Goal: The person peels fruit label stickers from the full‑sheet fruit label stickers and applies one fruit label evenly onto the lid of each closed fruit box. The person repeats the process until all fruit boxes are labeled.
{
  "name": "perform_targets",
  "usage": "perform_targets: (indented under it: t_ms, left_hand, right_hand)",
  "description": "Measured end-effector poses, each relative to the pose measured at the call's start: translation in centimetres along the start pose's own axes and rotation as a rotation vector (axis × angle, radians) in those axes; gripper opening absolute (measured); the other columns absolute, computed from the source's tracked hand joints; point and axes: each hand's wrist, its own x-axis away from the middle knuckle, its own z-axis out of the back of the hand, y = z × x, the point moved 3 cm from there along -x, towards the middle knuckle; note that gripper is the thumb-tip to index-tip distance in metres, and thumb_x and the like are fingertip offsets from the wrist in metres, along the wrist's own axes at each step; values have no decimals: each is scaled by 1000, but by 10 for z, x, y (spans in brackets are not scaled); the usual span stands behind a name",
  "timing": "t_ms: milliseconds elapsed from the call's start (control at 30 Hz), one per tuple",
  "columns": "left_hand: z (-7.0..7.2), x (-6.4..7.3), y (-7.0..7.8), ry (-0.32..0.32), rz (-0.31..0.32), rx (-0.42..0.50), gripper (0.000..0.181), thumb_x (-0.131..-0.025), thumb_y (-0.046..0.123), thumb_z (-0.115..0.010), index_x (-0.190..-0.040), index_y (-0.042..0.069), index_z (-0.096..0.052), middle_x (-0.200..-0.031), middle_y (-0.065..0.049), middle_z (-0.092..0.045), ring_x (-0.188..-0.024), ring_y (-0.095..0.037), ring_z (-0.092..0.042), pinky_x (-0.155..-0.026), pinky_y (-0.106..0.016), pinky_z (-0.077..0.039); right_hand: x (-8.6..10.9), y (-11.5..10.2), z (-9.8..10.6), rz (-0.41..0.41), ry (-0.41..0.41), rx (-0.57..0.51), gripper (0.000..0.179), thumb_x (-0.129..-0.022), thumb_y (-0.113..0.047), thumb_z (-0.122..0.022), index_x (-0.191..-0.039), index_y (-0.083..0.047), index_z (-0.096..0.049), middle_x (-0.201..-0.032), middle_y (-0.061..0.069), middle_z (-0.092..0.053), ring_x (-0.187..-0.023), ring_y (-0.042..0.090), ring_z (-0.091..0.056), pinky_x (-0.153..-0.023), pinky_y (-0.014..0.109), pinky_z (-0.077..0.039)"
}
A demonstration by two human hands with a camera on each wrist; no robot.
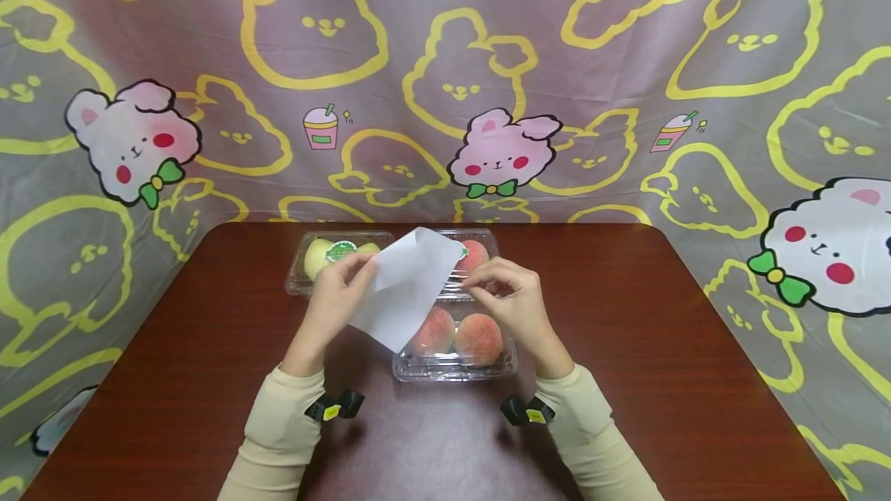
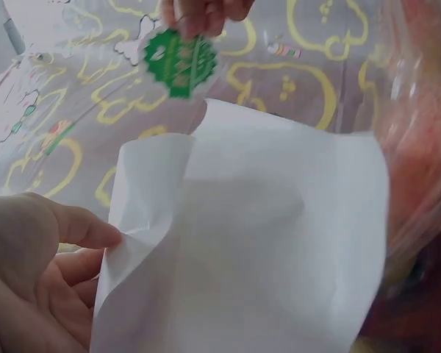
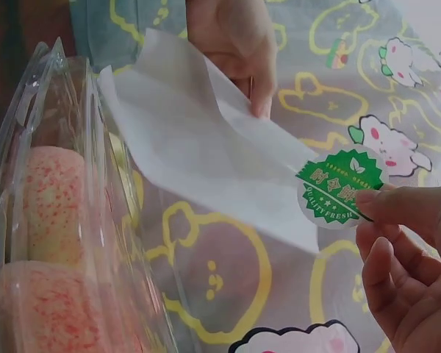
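Note:
My left hand (image 1: 339,288) pinches a white sheet of paper (image 1: 407,292) at its left edge, and the sheet is bent near the thumb. Between thumb and fingertips of my right hand (image 1: 513,298) is a round green sticker (image 3: 338,185) with a clear rim and pale lettering. In the right wrist view the sticker overlaps the edge of the sheet. Below the hands sits a closed clear plastic box (image 1: 455,371) with peaches (image 1: 479,339) inside. The paper hides part of this box and of the one behind it.
At the back left of the brown table (image 1: 626,346), a clear box of pale yellow-green fruit (image 1: 316,256) bears a green round sticker (image 1: 341,251). Another clear box with a peach (image 1: 474,255) stands beside it, partly covered. A patterned curtain (image 1: 390,99) surrounds the table.

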Motion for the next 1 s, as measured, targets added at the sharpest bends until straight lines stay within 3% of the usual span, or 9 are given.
perform_targets:
  t_ms: [133, 300, 433, 533, 600, 800, 1000]
  left_hand:
    - [13, -2, -2, 50, -27, -72, 24, -95, 10, -58, -112, -5, -68, -113, -24, -70, -106, -30, -65, -82, -18, -49]
    - [31, -3, -8, 90, -65, -158, 23, -95, 11, -58, -113, 0, -68, -111, -20, -71, -102, -28, -67, -75, -6, -41]
    - [42, -2, -10, 89, -70, -209, 22, -96, 10, -56, -114, 2, -67, -107, -20, -71, -95, -29, -66, -76, -22, -52]
    - [48, -2, -12, 67, -60, -246, 23, -96, 9, -55, -115, 0, -66, -111, -23, -70, -103, -37, -66, -86, -45, -55]
    - [51, -2, -13, 42, -50, -269, 24, -97, 9, -54, -115, -1, -65, -116, -24, -68, -111, -39, -64, -92, -52, -52]
    - [55, -3, -20, -39, -65, -372, 23, -95, 7, -55, -112, -2, -67, -110, -25, -70, -103, -40, -65, -86, -53, -51]
    - [56, -4, -25, -111, -72, -445, 20, -93, 4, -56, -107, -2, -69, -107, -24, -71, -99, -40, -65, -82, -51, -50]
  right_hand:
    - [-1, 2, 3, -52, 18, 13, 9, -76, 9, -73, -79, 1, -73, -76, 17, -68, -71, -6, -56, -57, 14, -48]
    - [-2, 7, 6, -120, 31, 21, 8, -77, 9, -73, -82, 3, -73, -78, 19, -68, -64, -6, -53, -56, 13, -45]
    - [-3, 11, 9, -154, 26, 54, 7, -78, 8, -72, -84, 4, -73, -79, 22, -69, -61, -4, -52, -54, 13, -44]
    - [-3, 12, 11, -192, 22, 94, 8, -78, 7, -72, -85, 3, -73, -78, 21, -71, -59, -1, -52, -54, 14, -44]
    - [-3, 14, 12, -225, 19, 126, 9, -78, 6, -72, -86, 2, -74, -77, 20, -72, -59, 0, -52, -54, 15, -44]
    - [-3, 19, 14, -309, 12, 155, 9, -79, 4, -73, -88, 3, -73, -79, 22, -72, -62, -6, -54, -59, 15, -47]
    - [-3, 21, 15, -321, 4, 164, 10, -79, 3, -74, -88, 4, -72, -78, 23, -71, -60, -7, -53, -58, 15, -47]
